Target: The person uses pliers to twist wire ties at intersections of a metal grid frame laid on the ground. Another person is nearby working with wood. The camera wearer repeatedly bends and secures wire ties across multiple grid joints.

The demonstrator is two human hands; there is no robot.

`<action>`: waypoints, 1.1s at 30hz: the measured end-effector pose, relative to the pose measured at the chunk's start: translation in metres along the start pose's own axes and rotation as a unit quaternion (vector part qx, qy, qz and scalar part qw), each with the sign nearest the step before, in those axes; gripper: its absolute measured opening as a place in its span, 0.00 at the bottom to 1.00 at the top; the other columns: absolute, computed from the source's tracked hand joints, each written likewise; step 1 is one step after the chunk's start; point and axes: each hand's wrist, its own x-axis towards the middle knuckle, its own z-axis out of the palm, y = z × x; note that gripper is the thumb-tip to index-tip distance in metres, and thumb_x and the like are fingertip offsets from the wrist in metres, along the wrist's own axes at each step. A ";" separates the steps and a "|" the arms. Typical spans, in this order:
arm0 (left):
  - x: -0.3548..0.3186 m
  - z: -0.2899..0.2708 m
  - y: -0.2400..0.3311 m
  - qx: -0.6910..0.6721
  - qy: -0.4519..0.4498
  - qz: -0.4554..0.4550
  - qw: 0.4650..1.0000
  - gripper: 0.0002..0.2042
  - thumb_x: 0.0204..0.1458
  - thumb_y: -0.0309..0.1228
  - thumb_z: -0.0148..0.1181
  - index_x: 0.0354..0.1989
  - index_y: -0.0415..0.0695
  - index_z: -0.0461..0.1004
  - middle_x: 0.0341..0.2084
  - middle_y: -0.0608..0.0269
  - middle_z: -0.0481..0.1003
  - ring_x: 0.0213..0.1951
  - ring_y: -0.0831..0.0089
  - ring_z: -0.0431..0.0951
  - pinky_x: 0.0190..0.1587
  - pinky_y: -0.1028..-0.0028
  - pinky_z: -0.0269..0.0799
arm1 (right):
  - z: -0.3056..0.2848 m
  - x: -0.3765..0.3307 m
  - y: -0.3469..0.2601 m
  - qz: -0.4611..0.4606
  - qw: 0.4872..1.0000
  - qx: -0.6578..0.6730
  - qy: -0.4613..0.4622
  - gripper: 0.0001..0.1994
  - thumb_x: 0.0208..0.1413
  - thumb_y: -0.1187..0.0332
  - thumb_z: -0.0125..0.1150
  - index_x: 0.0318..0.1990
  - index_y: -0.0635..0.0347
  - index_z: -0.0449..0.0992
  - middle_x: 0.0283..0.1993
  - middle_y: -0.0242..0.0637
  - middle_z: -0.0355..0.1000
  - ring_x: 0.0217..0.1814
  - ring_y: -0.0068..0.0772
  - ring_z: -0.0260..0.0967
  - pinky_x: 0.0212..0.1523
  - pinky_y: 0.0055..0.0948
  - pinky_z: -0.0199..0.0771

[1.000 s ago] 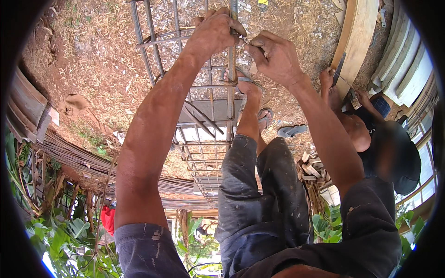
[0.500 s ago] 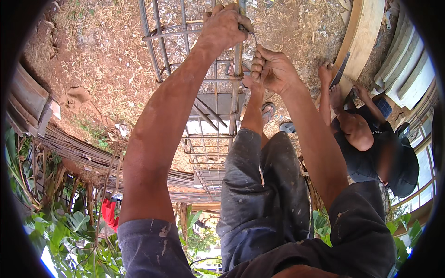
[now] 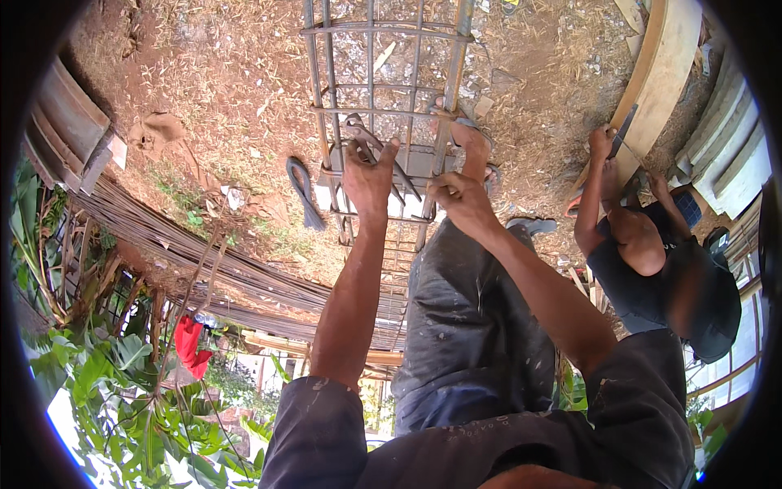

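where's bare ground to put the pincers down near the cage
Bare dirt left of the rebar cage, between it and the rod bundle, beside the dark strap. Crowded right of the cage: the co-worker and planks.

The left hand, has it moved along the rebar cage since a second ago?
Yes. The left hand, holding pincers, has slid down the rebar cage toward the person, off the upper tie ring.

Bright hard daylight, short crisp shadows, sharp centre, strong fisheye bending and black vignette at edges.
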 end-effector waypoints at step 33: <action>-0.012 0.093 0.151 -0.571 -0.273 -0.231 0.739 0.09 0.50 0.22 0.59 0.40 0.36 0.79 0.20 0.68 0.73 0.17 0.82 0.65 0.18 0.80 0.58 | -0.243 0.052 -0.201 0.075 0.876 -0.437 -0.191 0.39 0.41 0.78 0.49 0.68 0.49 0.58 0.36 0.42 0.71 0.38 0.39 0.73 0.36 0.37 0.81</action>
